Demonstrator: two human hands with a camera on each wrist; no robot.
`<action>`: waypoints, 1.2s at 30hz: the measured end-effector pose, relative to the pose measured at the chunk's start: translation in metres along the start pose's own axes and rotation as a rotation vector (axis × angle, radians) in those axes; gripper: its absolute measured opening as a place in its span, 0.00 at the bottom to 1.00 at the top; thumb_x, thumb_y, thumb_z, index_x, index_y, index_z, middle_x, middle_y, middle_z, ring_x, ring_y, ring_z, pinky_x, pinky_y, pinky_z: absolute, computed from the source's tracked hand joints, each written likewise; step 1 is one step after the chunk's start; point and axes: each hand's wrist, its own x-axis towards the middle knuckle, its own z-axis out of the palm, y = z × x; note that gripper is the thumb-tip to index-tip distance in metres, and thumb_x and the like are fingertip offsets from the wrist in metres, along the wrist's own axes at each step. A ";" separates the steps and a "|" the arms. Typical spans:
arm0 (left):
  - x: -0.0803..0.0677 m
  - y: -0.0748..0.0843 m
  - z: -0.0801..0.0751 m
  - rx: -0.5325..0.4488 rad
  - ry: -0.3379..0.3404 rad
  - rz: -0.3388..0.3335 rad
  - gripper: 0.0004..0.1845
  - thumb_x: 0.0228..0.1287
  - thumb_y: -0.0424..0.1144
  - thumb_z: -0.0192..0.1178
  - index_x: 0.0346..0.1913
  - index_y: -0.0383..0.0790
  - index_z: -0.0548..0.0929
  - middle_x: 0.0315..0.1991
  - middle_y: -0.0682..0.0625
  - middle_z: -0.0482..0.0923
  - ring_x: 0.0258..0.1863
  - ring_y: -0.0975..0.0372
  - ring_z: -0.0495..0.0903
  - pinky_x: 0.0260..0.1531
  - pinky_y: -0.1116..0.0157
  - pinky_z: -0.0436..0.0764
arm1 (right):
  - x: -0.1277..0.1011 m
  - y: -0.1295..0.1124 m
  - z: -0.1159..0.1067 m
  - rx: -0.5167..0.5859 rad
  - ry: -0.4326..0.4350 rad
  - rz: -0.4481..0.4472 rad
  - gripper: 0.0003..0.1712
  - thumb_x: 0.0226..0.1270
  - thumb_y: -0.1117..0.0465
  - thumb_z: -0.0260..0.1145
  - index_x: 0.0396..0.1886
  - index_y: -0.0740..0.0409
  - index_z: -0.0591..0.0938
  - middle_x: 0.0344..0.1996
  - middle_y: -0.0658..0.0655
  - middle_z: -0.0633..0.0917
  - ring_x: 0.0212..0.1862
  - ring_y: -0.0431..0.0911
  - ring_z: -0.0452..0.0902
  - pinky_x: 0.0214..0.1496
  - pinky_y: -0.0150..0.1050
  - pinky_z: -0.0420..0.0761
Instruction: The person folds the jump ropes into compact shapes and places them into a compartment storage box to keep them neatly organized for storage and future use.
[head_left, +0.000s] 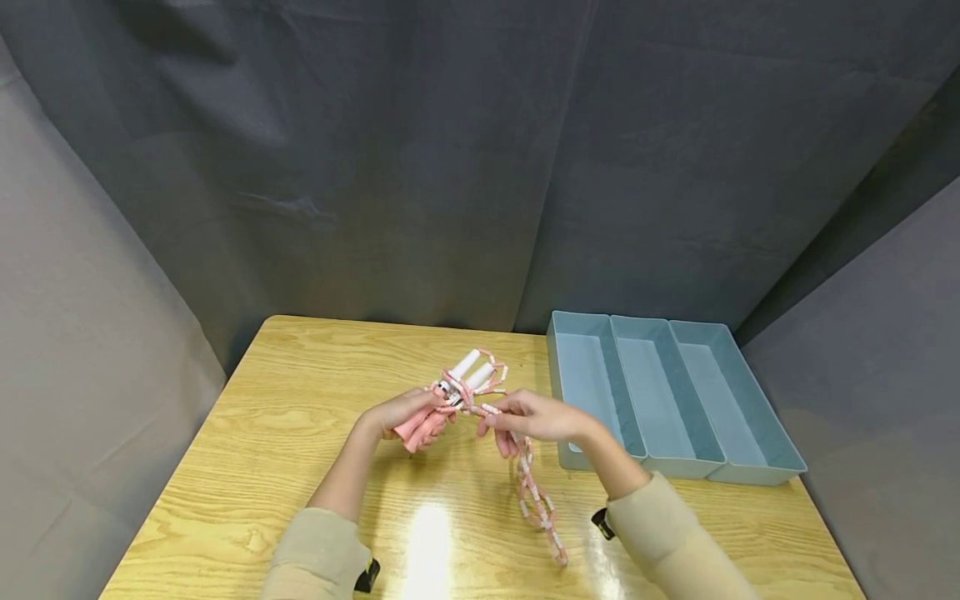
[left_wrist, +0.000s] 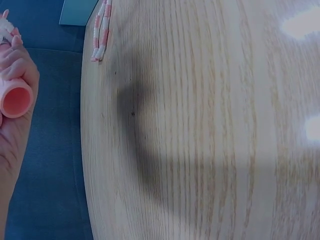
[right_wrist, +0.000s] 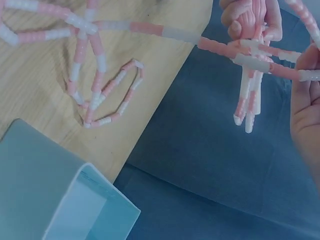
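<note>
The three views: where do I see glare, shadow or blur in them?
Head view: a bright glare patch on the table between the forearms; the rest is sharp. Left wrist view: two glare spots at the right edge and a broad dark shadow on the wood; the left hand with the pink handle is soft, too close. Right wrist view: even light, the jump rope slightly blurred.

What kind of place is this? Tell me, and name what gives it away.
Probably a staged recording booth, not a home. Dark cloth backdrop hangs on all sides of a small wooden table, which holds only three blue bins and the pink beaded jump rope in the person's hands.
</note>
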 end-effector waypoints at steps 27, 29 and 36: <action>0.003 -0.006 0.000 0.050 -0.065 -0.177 0.20 0.64 0.44 0.43 0.40 0.26 0.70 0.19 0.50 0.71 0.14 0.65 0.69 0.14 0.68 0.71 | 0.008 -0.004 -0.026 -0.168 0.018 0.059 0.15 0.71 0.60 0.50 0.27 0.58 0.78 0.13 0.54 0.72 0.16 0.40 0.64 0.18 0.33 0.66; 0.003 -0.006 0.001 0.048 -0.085 -0.176 0.20 0.65 0.44 0.42 0.40 0.25 0.69 0.18 0.50 0.70 0.14 0.65 0.69 0.14 0.68 0.71 | 0.009 -0.005 -0.027 -0.175 0.014 0.066 0.15 0.71 0.59 0.50 0.26 0.57 0.77 0.13 0.57 0.72 0.16 0.41 0.64 0.18 0.32 0.66; 0.002 -0.004 0.004 0.033 -0.138 -0.194 0.17 0.65 0.42 0.40 0.38 0.28 0.70 0.18 0.50 0.70 0.13 0.65 0.67 0.14 0.70 0.70 | 0.011 -0.006 -0.033 -0.293 -0.002 0.038 0.16 0.70 0.58 0.51 0.25 0.60 0.77 0.13 0.49 0.70 0.15 0.37 0.62 0.20 0.30 0.65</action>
